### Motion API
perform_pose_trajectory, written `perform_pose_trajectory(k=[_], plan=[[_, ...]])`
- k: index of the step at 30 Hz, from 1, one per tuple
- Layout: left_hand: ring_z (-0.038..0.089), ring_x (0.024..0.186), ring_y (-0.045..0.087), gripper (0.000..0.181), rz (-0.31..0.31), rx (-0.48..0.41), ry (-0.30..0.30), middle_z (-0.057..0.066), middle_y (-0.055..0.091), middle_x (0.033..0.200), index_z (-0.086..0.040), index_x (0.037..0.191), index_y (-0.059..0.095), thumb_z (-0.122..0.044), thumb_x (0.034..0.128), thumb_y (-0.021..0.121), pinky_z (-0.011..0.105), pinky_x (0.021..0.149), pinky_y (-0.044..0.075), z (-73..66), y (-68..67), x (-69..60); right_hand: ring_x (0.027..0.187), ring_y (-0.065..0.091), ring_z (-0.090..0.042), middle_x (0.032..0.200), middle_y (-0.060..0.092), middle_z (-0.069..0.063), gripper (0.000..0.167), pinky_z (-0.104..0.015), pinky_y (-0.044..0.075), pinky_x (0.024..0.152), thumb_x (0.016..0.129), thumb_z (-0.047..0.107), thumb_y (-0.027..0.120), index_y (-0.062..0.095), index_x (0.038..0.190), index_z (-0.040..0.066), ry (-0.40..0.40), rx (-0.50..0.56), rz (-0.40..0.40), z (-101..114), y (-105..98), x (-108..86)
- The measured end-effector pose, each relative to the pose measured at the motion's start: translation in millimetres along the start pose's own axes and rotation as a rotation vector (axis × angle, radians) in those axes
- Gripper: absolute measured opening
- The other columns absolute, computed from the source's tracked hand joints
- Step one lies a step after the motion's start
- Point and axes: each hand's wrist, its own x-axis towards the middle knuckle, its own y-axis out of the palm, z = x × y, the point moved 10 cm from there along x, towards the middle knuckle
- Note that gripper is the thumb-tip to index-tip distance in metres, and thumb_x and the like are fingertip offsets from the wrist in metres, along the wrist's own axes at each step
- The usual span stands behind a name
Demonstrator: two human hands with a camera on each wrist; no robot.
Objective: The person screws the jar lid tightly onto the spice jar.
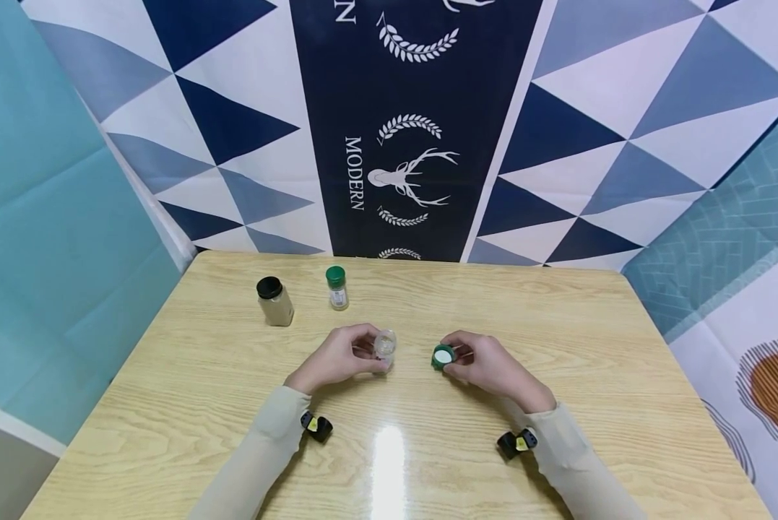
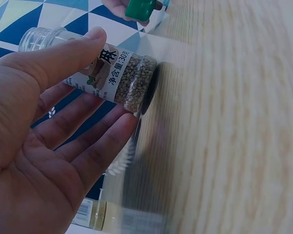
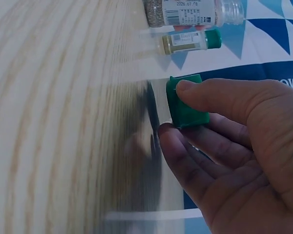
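Between thumb and fingers, my left hand (image 1: 343, 357) holds a clear spice jar (image 1: 385, 345) with no lid on its mouth. In the left wrist view, small brownish seeds (image 2: 133, 83) show inside the jar below a printed label. Its base is at or just over the table; I cannot tell whether they touch. To its right, my right hand (image 1: 489, 362) pinches a green cap (image 3: 188, 107) close above the tabletop. The cap's white inner face (image 1: 443, 357) is turned toward the head camera. Jar and cap are apart.
Farther back on the wooden table (image 1: 525, 303) stand a black-lidded jar (image 1: 277, 305) and a small green-capped spice jar (image 1: 338, 292). Patterned cloth (image 1: 239, 130) hangs behind the table's far edge. A teal sheet (image 1: 57, 217) hangs at left.
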Motion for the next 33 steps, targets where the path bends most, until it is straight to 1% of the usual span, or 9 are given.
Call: perform_pose_trajectory(k=[3,7,13,18,28,33], plan=[[0.015,0.096,0.068,0.038,0.006,0.008,-0.006,0.002,0.072,0.104,-0.014,0.117,0.072,-0.019,0.0832,0.088,0.028,0.087,0.060,-0.7,0.7,-1.1,0.095,0.070,-0.017,0.104,0.073,-0.006,0.032,-0.026,0.060,0.076,0.090,0.008,0.078,0.069,0.121,0.006,-0.003,0.000,0.004,2,0,-0.4],[0.013,0.097,0.067,0.039,0.016,0.020,-0.009,0.000,0.072,0.105,-0.014,0.118,0.072,-0.021,0.0838,0.088,0.029,0.088,0.060,-1.6,2.8,-2.0,0.094,0.070,-0.017,0.105,0.073,-0.008,0.033,-0.024,0.059,0.072,0.089,0.007,0.079,0.068,0.121,0.005,-0.006,0.000,0.002,4,-2,-0.8],[0.012,0.096,0.068,0.041,0.025,0.036,0.006,-0.001,0.072,0.106,-0.014,0.123,0.072,-0.023,0.0854,0.087,0.029,0.088,0.060,-3.2,5.2,-2.2,0.094,0.070,-0.017,0.105,0.074,-0.007,0.034,-0.025,0.060,0.076,0.088,0.008,0.080,0.069,0.120,0.004,-0.008,-0.006,-0.016,6,-6,-2.1],[0.013,0.097,0.068,0.043,0.034,0.034,0.018,0.000,0.073,0.108,-0.012,0.126,0.072,-0.022,0.0865,0.086,0.030,0.088,0.060,-4.0,6.7,-2.3,0.094,0.071,-0.019,0.107,0.074,-0.009,0.036,-0.026,0.061,0.078,0.088,0.009,0.081,0.069,0.121,0.002,-0.029,-0.012,-0.042,10,-10,-3.8],[0.012,0.098,0.068,0.045,0.049,0.044,0.013,0.000,0.074,0.111,-0.015,0.128,0.072,-0.023,0.0862,0.086,0.031,0.090,0.060,-2.8,8.1,-1.3,0.095,0.069,-0.018,0.109,0.073,-0.009,0.037,-0.025,0.060,0.073,0.090,0.010,0.079,0.067,0.125,0.004,-0.054,0.025,-0.053,16,-15,-4.5],[0.013,0.100,0.068,0.047,0.047,0.031,0.002,0.000,0.073,0.111,-0.014,0.129,0.070,-0.022,0.0858,0.086,0.029,0.090,0.060,-1.4,8.2,-1.3,0.096,0.069,-0.019,0.112,0.072,-0.010,0.037,-0.025,0.061,0.075,0.090,0.008,0.078,0.068,0.126,0.004,-0.085,0.017,-0.070,22,-18,-5.7]])
